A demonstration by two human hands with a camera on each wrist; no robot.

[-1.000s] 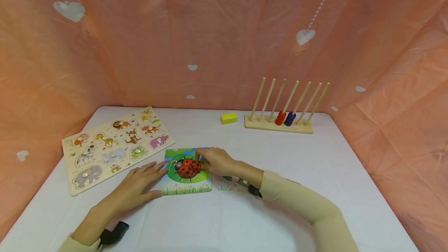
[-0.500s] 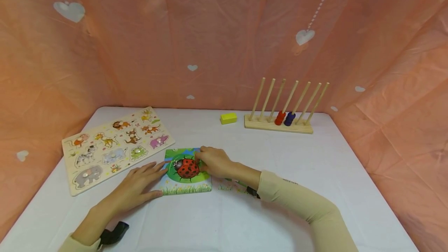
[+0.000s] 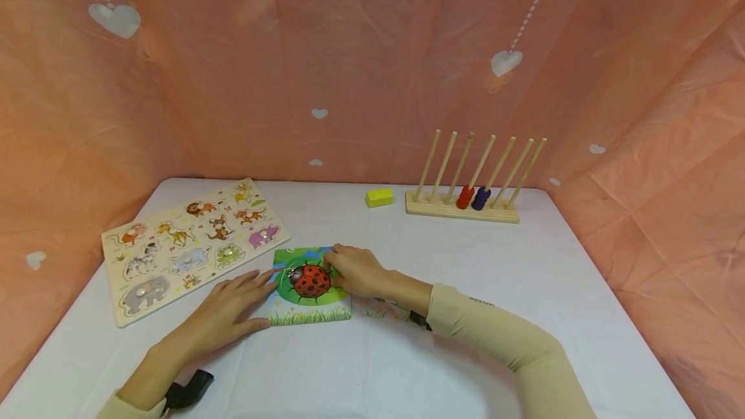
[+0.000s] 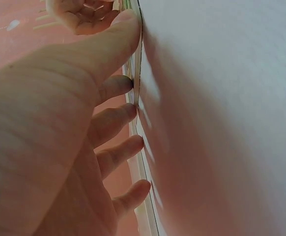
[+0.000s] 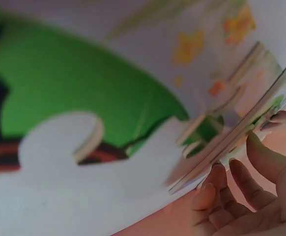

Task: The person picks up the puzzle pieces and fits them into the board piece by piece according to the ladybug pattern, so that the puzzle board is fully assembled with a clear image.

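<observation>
A square ladybug jigsaw puzzle (image 3: pixel 307 308) lies flat on the table in the head view. My left hand (image 3: pixel 235 299) rests along its left edge, fingers spread and thumb near the lower corner; the left wrist view shows these fingertips against the thin edge. Over the puzzle's upper right part is my right hand (image 3: pixel 362 271), its fingers bent and their tips pressing on it. In the right wrist view, its thumb and fingers touch the puzzle, with a gap between thumb and forefinger. Loose puzzle pieces (image 5: pixel 128 73) lie on the table beside it, partly hidden by my right forearm in the head view.
At the left lies a wooden animal peg puzzle (image 3: pixel 194 238). A yellow block (image 3: pixel 379 197) stands toward the back. Right of that is a wooden rack (image 3: pixel 460 209) of upright pegs, carrying red beads (image 3: pixel 465 197) and purple beads (image 3: pixel 481 198).
My right hand has shifted slightly and its fingertips have come down onto the puzzle's upper right part. The ladybug's outline there looks more even. My left hand has stayed put.
</observation>
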